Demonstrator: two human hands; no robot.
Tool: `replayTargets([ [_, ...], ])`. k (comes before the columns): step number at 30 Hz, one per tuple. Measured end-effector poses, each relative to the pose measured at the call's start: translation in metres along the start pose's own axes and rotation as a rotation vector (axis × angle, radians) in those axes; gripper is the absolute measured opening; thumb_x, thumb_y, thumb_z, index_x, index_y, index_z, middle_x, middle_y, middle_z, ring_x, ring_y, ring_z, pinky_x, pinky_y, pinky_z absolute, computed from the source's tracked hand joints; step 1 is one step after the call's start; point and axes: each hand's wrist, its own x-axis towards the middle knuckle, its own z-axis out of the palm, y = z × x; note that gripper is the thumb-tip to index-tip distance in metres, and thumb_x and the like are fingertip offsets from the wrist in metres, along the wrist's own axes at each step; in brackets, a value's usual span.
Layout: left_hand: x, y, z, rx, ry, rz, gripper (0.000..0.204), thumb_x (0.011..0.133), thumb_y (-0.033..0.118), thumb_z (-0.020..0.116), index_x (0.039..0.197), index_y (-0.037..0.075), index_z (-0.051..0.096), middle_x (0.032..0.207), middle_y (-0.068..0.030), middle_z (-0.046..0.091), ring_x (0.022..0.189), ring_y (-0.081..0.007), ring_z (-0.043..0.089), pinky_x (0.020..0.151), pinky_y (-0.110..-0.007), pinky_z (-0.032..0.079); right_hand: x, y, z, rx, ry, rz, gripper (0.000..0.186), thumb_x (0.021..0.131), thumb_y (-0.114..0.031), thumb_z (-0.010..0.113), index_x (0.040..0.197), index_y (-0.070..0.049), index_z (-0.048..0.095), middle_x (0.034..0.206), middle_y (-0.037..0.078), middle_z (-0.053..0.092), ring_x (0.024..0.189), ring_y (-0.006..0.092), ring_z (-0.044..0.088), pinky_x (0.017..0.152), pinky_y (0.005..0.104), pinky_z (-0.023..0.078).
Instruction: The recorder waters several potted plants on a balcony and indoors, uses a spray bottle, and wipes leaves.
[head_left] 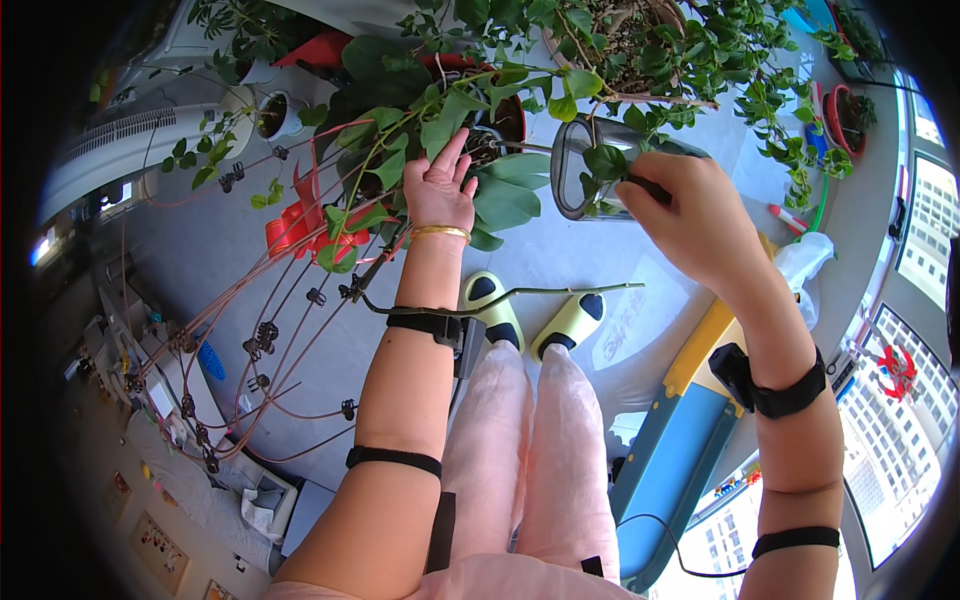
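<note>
My right hand [700,215] is closed on the dark handle of a see-through watering can [567,172], which is tipped on its side. Its thin spout [525,147] points left, toward a broad-leaved potted plant [510,195] and a brown pot [510,118]. Leaves partly cover the can. Among the plant's stems, my left hand [440,195] is palm up with fingers apart, holding nothing. Its fingertips touch or lie close to the green leaves beside the spout's end. Whether water is flowing cannot be made out.
Long reddish stems with black clips [265,337] and a red ribbon bow [295,228] spread at the left. Trailing vines [770,90] hang from a large pot at the top right. A blue and yellow slide [675,450] stands beside my legs, near the windows.
</note>
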Motion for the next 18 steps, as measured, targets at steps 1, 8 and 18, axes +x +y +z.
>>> replayTargets([
  [1,-0.0004,0.0003,0.0001,0.004,-0.001,0.004,0.06,0.08,0.043,0.023,0.118,0.012,0.056,0.131,0.01,0.043,0.113,-0.0143,0.03,0.101,-0.037,0.01,-0.0006,0.0001,-0.0007,0.001,-0.001,0.0,0.017,0.076,-0.019,0.055,0.07,-0.003,0.058,0.059,0.014,0.054,0.058,0.0336,0.053,0.056,0.041,0.042],
  [8,-0.0002,-0.0007,0.0016,0.009,-0.003,0.001,0.06,0.08,0.044,0.023,0.118,0.012,0.056,0.131,0.0088,0.042,0.113,-0.0144,0.03,0.101,-0.037,0.01,-0.0031,0.004,-0.0036,0.021,-0.015,-0.005,0.019,0.077,-0.016,0.055,0.07,0.001,0.054,0.056,0.015,0.048,0.053,0.0299,0.044,0.052,0.0386,0.037],
  [18,-0.0012,-0.0006,0.002,0.005,0.005,0.002,0.06,0.08,0.043,0.023,0.117,0.011,0.057,0.129,0.0096,0.045,0.112,-0.0142,0.031,0.1,-0.036,0.011,-0.0018,0.0008,-0.0028,-0.006,-0.051,0.028,0.018,0.076,-0.018,0.054,0.071,-0.001,0.058,0.059,0.016,0.054,0.058,0.0347,0.052,0.057,0.0412,0.043],
])
